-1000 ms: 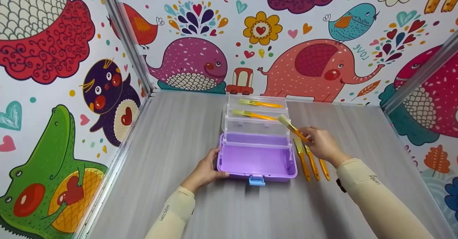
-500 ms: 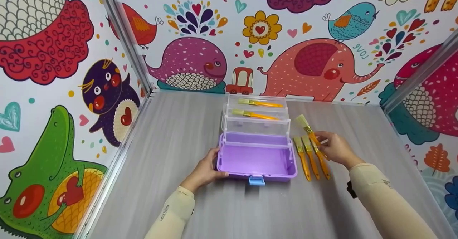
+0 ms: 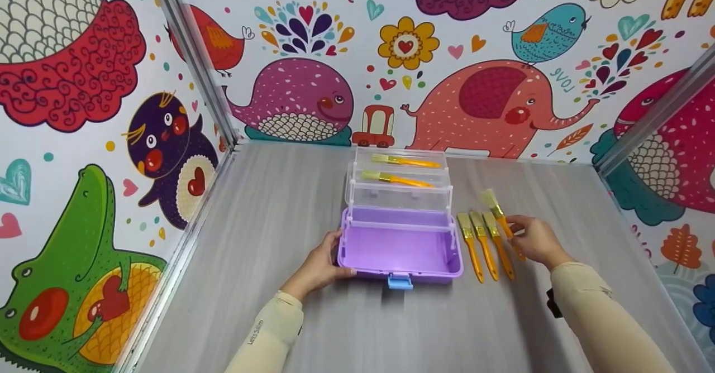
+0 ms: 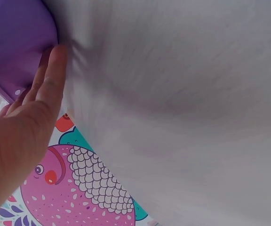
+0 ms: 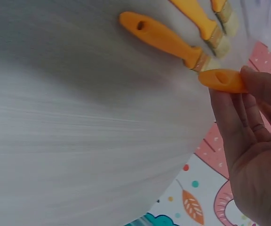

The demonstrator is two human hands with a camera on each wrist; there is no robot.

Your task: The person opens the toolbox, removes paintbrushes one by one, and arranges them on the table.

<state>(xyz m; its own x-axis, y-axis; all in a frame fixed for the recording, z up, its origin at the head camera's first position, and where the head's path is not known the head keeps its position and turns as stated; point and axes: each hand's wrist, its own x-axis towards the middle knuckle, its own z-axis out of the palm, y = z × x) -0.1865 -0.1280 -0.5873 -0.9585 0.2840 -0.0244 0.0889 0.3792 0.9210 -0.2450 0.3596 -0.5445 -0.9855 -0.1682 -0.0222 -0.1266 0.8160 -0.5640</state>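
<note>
The held brush (image 3: 501, 223) is sitting between the thumb and fingers of the right hand (image 3: 537, 240), which are pinching it by the handle. Its bristles are pointing away from the person, and the butt of its handle is protruding past the fingertips in the right wrist view. It is slanting just to the right of three brushes (image 3: 487, 250) that are lying side by side on the desk (image 3: 251, 222); whether it is touching the desk cannot be told. The left hand (image 3: 319, 267) is bracing the purple box (image 3: 399, 247), its fingers lying nearly straight against the left outer wall and its thumb resting by the front corner.

The held brush is showing a yellow-orange handle with a hole near the end, a gold-coloured ferrule and pale bristles; the three on the desk are looking much the same. The box is bearing a light blue latch (image 3: 400, 281) in front and clear stepped trays (image 3: 399, 199) towards the back, where two more brushes (image 3: 410, 182) are lying crosswise, bristles facing left.

The right forearm, in a cream sleeve (image 3: 603, 311), is reaching forward from the lower right; the left forearm, in a matching sleeve (image 3: 271, 328), is extending from the lower left.
</note>
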